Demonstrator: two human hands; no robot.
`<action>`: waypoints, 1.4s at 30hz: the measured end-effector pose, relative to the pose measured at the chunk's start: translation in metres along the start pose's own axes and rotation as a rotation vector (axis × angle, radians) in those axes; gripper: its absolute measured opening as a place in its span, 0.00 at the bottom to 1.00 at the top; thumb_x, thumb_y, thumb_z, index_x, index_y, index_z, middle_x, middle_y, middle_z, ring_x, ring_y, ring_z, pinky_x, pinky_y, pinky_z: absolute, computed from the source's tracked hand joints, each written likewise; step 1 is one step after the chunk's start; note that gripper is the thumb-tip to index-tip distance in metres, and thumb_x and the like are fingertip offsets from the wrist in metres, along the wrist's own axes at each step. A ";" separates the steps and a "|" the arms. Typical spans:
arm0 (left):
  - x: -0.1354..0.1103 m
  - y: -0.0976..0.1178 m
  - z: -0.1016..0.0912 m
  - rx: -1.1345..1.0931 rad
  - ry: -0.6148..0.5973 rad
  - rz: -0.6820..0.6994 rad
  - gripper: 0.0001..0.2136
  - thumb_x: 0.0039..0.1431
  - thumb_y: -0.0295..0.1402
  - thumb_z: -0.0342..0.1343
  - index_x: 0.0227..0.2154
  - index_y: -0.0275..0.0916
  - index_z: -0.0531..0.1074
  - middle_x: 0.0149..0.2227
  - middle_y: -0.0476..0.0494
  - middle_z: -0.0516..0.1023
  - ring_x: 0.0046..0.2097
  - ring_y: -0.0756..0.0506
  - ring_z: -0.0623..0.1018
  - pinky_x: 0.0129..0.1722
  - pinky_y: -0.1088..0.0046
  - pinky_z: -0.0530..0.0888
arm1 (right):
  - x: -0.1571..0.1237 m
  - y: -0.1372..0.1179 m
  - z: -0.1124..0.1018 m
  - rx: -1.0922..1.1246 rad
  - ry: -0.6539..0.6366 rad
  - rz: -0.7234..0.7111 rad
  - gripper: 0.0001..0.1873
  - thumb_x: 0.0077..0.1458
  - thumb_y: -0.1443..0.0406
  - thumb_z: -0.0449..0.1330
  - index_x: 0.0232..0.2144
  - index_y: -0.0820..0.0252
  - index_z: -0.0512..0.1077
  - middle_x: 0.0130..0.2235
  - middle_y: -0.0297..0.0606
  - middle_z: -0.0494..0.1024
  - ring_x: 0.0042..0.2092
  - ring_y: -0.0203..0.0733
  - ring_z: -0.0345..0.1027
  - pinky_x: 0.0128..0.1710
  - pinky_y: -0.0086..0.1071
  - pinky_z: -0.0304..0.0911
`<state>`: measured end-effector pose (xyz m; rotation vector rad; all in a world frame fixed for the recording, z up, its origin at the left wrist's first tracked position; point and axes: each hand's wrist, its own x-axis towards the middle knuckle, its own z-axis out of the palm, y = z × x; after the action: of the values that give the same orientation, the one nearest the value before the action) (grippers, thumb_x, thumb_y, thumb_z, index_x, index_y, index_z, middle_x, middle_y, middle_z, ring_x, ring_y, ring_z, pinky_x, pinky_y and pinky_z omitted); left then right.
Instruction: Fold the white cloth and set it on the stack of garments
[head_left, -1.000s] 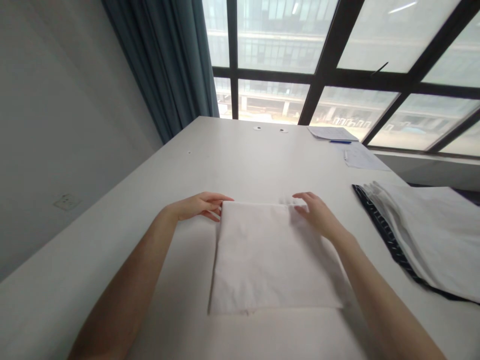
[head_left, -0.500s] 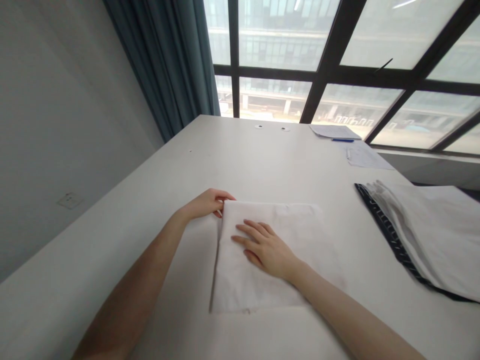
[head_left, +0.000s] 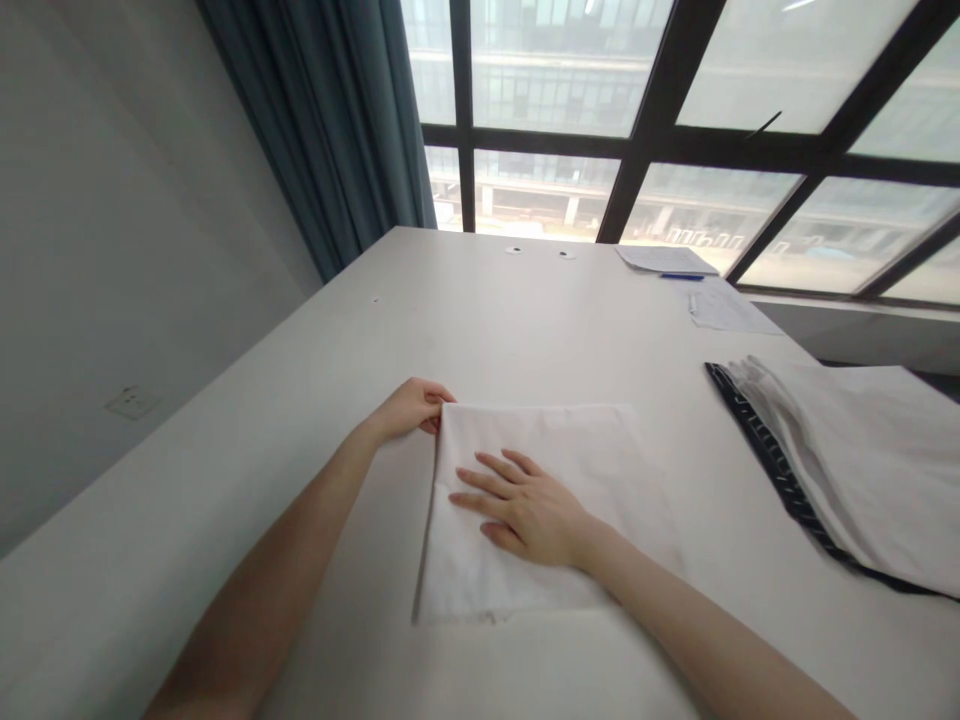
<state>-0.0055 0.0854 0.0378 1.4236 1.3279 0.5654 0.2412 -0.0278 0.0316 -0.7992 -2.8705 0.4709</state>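
Note:
A folded white cloth (head_left: 592, 450) lies flat on the white table (head_left: 487, 330) in front of me. My left hand (head_left: 415, 407) pinches its far left corner, with the fingertips partly hidden behind the edge. Spread fingers of my right hand (head_left: 529, 508) rest flat on the cloth's upper face, left of its middle. Along the left side the folded layers show as a thin dark line. Some loose threads hang at the near edge.
To the right lies a stack of white cloth (head_left: 862, 440) on a black, white-marked cloth (head_left: 780, 470). Papers (head_left: 731, 308) and a blue pen (head_left: 681, 276) sit at the far right. Beyond the table are a blue curtain (head_left: 330, 120) and windows (head_left: 547, 190).
My right hand has slid slightly toward me and left over the cloth, its fingers more spread. My left hand's fingers have closed more tightly at the corner. The upper face looks smoother.

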 end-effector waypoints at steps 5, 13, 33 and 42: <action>-0.004 0.011 -0.020 0.350 0.070 0.088 0.13 0.47 0.38 0.59 0.34 0.37 0.79 0.30 0.43 0.82 0.35 0.42 0.80 0.37 0.68 0.75 | 0.000 0.001 0.001 0.009 -0.008 -0.001 0.26 0.68 0.56 0.45 0.65 0.46 0.56 0.69 0.29 0.53 0.70 0.44 0.37 0.68 0.47 0.33; -0.008 0.016 0.035 0.983 0.069 0.504 0.24 0.69 0.38 0.39 0.64 0.34 0.58 0.68 0.37 0.54 0.69 0.41 0.52 0.66 0.57 0.51 | 0.001 0.000 0.001 0.002 0.004 -0.002 0.26 0.67 0.56 0.45 0.65 0.46 0.56 0.69 0.29 0.53 0.70 0.44 0.38 0.68 0.47 0.34; 0.009 -0.008 0.064 1.140 0.240 0.510 0.23 0.71 0.42 0.37 0.65 0.44 0.57 0.68 0.40 0.55 0.70 0.41 0.52 0.66 0.53 0.49 | -0.003 -0.023 0.003 0.052 -0.062 -0.172 0.27 0.68 0.54 0.43 0.66 0.49 0.55 0.69 0.31 0.51 0.71 0.44 0.34 0.68 0.47 0.32; 0.018 0.011 0.075 1.216 0.243 0.489 0.26 0.71 0.44 0.37 0.66 0.39 0.55 0.69 0.35 0.52 0.70 0.40 0.50 0.67 0.54 0.45 | -0.003 -0.023 -0.001 0.095 -0.069 -0.161 0.26 0.68 0.54 0.44 0.65 0.46 0.57 0.69 0.29 0.52 0.70 0.43 0.35 0.68 0.47 0.33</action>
<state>0.0690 0.0758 0.0172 2.7870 1.5925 0.1924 0.2328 -0.0481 0.0400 -0.5414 -2.9186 0.6201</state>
